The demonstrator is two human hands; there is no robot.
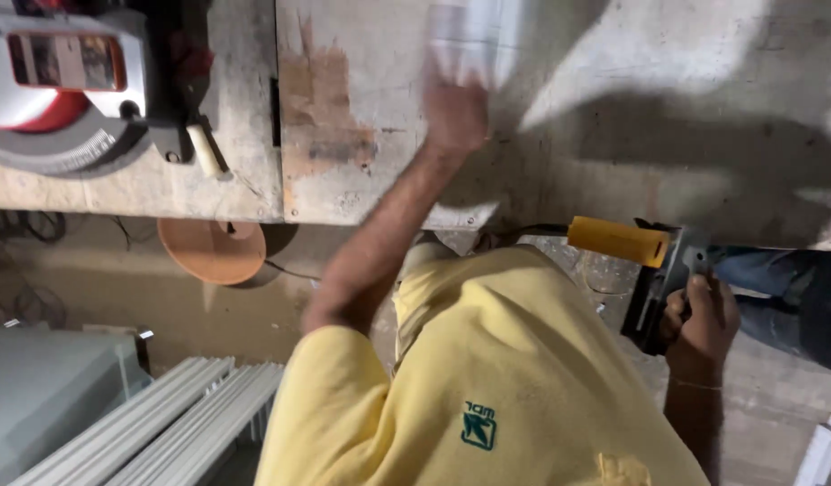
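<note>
My left hand (453, 112) reaches up over a worn wooden workbench (614, 135) and grips the near end of a pale white strip (474, 40). Both hand and strip are blurred by motion. My right hand (704, 319) hangs low at my right side, below the bench edge. It is closed around the handle of a black power tool (654, 297) with a yellow block (618, 240) at its top. My yellow shirt (487, 387) fills the lower middle of the view.
A mitre saw (64, 81) with a red and grey guard stands on the bench at far left. Under the bench lie an orange round dish (213, 250), a bundle of white profiles (163, 423) and a grey box (37, 387). Another person's jeans-clad leg (785, 288) is at right.
</note>
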